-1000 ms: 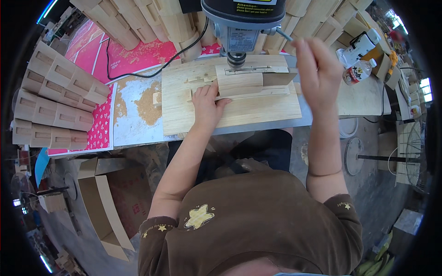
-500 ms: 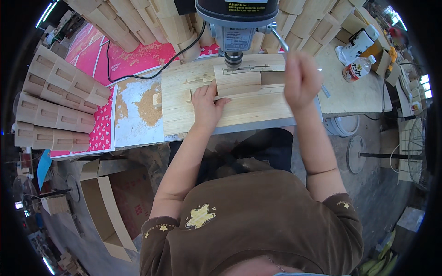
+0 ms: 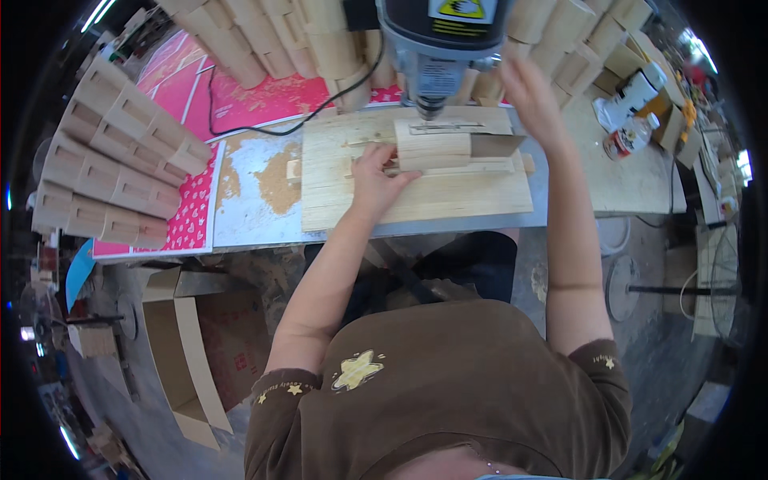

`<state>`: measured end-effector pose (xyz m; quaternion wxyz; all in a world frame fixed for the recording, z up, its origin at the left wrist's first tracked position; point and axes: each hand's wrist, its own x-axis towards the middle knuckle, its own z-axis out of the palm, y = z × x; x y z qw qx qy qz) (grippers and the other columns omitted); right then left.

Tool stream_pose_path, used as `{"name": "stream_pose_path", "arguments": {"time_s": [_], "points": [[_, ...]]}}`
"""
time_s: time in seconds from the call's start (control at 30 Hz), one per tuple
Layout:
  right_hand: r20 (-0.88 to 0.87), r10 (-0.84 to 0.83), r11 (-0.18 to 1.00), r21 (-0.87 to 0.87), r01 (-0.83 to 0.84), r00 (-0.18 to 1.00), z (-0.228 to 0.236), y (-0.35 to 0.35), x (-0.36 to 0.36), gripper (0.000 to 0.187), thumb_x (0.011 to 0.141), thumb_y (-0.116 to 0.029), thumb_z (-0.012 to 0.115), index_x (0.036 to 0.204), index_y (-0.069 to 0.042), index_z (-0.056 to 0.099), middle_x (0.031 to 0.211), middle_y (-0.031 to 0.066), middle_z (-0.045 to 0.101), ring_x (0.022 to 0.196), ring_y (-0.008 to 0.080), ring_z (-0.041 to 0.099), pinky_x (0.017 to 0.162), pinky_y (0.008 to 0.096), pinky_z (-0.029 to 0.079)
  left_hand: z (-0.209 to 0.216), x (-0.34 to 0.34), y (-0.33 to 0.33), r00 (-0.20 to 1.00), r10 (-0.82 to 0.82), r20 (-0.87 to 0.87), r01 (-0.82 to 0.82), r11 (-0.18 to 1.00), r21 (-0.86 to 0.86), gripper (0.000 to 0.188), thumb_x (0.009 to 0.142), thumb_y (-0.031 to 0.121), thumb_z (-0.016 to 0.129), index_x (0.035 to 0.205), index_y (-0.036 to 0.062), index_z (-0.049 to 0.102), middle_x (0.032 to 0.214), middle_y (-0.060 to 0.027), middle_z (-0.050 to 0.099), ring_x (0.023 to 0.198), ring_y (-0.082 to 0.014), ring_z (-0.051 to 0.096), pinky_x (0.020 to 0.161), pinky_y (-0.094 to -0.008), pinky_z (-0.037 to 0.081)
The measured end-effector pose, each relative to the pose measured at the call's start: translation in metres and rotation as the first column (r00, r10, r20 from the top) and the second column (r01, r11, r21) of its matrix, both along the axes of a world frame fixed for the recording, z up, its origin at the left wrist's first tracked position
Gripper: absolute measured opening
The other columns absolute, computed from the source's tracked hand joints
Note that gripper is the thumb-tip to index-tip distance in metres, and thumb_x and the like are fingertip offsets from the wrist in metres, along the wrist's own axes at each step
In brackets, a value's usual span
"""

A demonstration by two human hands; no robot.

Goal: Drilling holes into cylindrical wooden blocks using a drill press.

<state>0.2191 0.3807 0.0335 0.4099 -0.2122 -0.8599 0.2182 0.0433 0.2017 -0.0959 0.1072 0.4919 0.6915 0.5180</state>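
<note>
A pale curved wooden piece (image 3: 434, 150) with a slot along its far side sits on the wooden board (image 3: 336, 208) under the drill press (image 3: 444, 72). Against the left end of that piece are the fingers of my left hand (image 3: 378, 184), the thumb along its near side, holding it. The drill chuck (image 3: 430, 107) hangs just over the slot. My right hand (image 3: 530, 90) is raised beside the right of the drill press head; motion smears its fingers, and I cannot make out a lever in it. A dark flat strip (image 3: 496, 145) extends right of the wooden piece.
Stacked slotted wooden cylinders (image 3: 120, 152) lean at the left, and more stand behind the drill press. A black cable (image 3: 296, 128) crosses the pink sheet. Sawdust (image 3: 276, 186) lies left of the board. A plastic bottle (image 3: 630, 138) stands right; an open cardboard box (image 3: 188, 352) is below.
My right hand has moved up and away from me, from the drill press lever to beside the head. The chuck sits slightly higher over the wooden piece. The whole view has shifted a little.
</note>
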Motion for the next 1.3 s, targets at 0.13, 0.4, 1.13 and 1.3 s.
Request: {"name": "stream_pose_path", "arguments": {"time_s": [0.13, 0.4, 1.13, 1.3], "points": [[0.445, -0.124, 0.979, 0.201, 0.036, 0.887, -0.062, -0.034, 0.036, 0.026, 0.084, -0.024, 0.06, 0.105, -0.008, 0.057, 0.104, 0.0085, 0.06, 0.104, 0.0261, 0.051, 0.09, 0.0412, 0.036, 0.015, 0.0, -0.003, 0.989, -0.133, 0.071, 0.13, 0.99, 0.048, 0.039, 0.056, 0.014, 0.081, 0.088, 0.0018, 0.063, 0.082, -0.0079, 0.056, 0.076, -0.023, 0.057, 0.07, -0.0326, 0.045], [0.432, -0.055, 0.994, 0.111, 0.007, 0.9, -0.06, -0.048, 0.032, 0.027, 0.075, -0.016, 0.067, 0.1, -0.009, 0.058, 0.093, 0.0064, 0.057, 0.096, 0.0269, 0.052, 0.088, 0.0401, 0.035, 0.05, -0.043, -0.085, 0.979, -0.129, -0.157, 0.121, 0.991, -0.061, 0.03, 0.057, 0.009, 0.08, 0.078, 0.0, 0.059, 0.077, -0.0068, 0.055, 0.077, -0.0187, 0.057, 0.067, -0.029, 0.047], [0.359, 0.04, 0.993, 0.088, -0.076, 0.933, -0.058, -0.065, 0.036, 0.029, 0.072, -0.011, 0.067, 0.098, -0.003, 0.056, 0.088, 0.0114, 0.056, 0.086, 0.0314, 0.051, 0.075, 0.039, 0.041, 0.068, -0.037, -0.064, 0.72, 0.192, 0.667, 0.091, 0.926, -0.366, 0.051, 0.074, 0.043, 0.073, 0.08, -0.0057, 0.059, 0.062, -0.0045, 0.055, 0.049, -0.0082, 0.049, 0.047, -0.0212, 0.042], [0.319, -0.051, 0.99, 0.143, 0.005, 0.946, -0.064, -0.066, 0.034, 0.029, 0.069, -0.008, 0.069, 0.095, -0.006, 0.058, 0.087, 0.009, 0.057, 0.086, 0.0302, 0.052, 0.078, 0.0398, 0.041, 0.039, 0.002, -0.04, 0.818, 0.006, 0.576, 0.103, 0.982, -0.157, 0.047, 0.072, 0.029, 0.079, 0.094, -0.0066, 0.057, 0.074, -0.006, 0.059, 0.065, -0.0106, 0.056, 0.059, -0.0211, 0.047]]}}
